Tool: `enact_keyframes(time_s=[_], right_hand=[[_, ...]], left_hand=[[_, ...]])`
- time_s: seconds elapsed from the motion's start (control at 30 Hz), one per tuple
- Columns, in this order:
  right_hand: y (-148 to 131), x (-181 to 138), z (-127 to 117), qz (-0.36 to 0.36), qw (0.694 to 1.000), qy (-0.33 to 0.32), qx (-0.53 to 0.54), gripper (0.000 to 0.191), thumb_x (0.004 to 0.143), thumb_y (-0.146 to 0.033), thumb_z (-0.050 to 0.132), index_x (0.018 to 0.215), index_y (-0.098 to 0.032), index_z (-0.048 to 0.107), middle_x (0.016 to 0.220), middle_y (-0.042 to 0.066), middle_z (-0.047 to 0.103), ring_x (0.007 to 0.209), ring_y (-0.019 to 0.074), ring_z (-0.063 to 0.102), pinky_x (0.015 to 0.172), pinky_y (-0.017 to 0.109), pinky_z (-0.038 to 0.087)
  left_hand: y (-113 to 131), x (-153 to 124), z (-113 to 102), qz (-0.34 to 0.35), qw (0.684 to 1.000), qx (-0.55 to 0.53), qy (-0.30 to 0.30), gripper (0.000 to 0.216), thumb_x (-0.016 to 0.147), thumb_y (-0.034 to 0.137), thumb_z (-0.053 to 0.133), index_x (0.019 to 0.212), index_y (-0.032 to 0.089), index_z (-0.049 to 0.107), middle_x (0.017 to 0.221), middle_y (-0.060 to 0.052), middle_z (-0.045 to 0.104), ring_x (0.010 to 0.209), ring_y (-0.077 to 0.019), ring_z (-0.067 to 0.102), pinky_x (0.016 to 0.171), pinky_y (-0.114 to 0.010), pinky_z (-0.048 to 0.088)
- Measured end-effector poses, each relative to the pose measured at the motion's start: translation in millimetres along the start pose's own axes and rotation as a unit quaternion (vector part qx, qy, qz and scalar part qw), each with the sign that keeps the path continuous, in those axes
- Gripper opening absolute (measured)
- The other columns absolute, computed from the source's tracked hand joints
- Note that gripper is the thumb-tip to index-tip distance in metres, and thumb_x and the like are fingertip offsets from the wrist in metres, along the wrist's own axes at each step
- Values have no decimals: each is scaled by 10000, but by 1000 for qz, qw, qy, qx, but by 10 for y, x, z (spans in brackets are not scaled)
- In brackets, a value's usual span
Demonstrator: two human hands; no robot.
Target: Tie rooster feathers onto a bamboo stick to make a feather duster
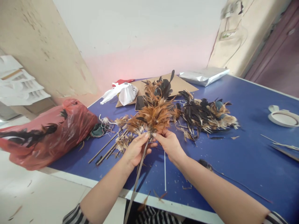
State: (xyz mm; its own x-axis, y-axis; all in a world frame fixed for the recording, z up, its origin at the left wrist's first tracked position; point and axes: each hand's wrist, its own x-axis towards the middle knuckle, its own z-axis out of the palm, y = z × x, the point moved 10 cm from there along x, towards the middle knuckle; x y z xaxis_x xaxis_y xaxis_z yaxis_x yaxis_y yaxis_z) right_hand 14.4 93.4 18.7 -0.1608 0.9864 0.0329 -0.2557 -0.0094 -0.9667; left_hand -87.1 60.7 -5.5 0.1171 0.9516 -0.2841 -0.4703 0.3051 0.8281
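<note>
My left hand (136,150) and my right hand (169,143) meet above the blue table (245,155). Both pinch the base of a brown and black feather duster head (154,116) where it joins a thin stick (136,180). The stick runs down toward me past the table edge. The feathers fan up and away from my fingers. More loose feathers and bare sticks (106,149) lie just left of my left hand.
A heap of dark and tan feathers (205,116) lies right of centre. A red plastic bag (46,133) with feathers hangs over the left edge. Behind are cardboard (179,84), a white bag (125,92), a silver packet (203,76). A tape roll (283,118) sits far right.
</note>
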Motion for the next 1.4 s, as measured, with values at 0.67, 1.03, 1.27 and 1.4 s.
enact_keyframes(time_s=[0.67,1.03,1.27,1.4], right_hand=[[110,-132,300,75,990,-123,12,347,675,-350,672,924,-143,550,616,-34,552,467,72,506,434,203,407],[-31,-84,228,38,994,-103,0,472,660,-196,580,1126,-220,509,1155,61,571,467,31,493,395,183,374],[69,-161,440,67,976,-207,25,539,660,-200,573,1184,-220,447,1116,63,566,470,57,528,449,234,443],[99,-58,299,28,988,-139,-69,217,742,-297,552,892,-146,591,633,-23,557,446,78,461,439,220,389]], left_hand=[[141,-42,87,-62,934,-331,-121,284,935,152,213,721,122,397,635,10,418,384,13,365,283,-59,234],[132,-70,108,-66,940,-312,-118,182,902,86,296,870,98,475,629,25,387,382,15,358,280,-46,218],[157,-86,123,-52,953,-276,-113,181,891,68,314,841,104,485,631,33,372,383,22,343,280,-40,207],[207,-48,67,-7,979,-180,-90,114,835,58,434,741,115,465,642,36,385,385,27,302,288,-46,188]])
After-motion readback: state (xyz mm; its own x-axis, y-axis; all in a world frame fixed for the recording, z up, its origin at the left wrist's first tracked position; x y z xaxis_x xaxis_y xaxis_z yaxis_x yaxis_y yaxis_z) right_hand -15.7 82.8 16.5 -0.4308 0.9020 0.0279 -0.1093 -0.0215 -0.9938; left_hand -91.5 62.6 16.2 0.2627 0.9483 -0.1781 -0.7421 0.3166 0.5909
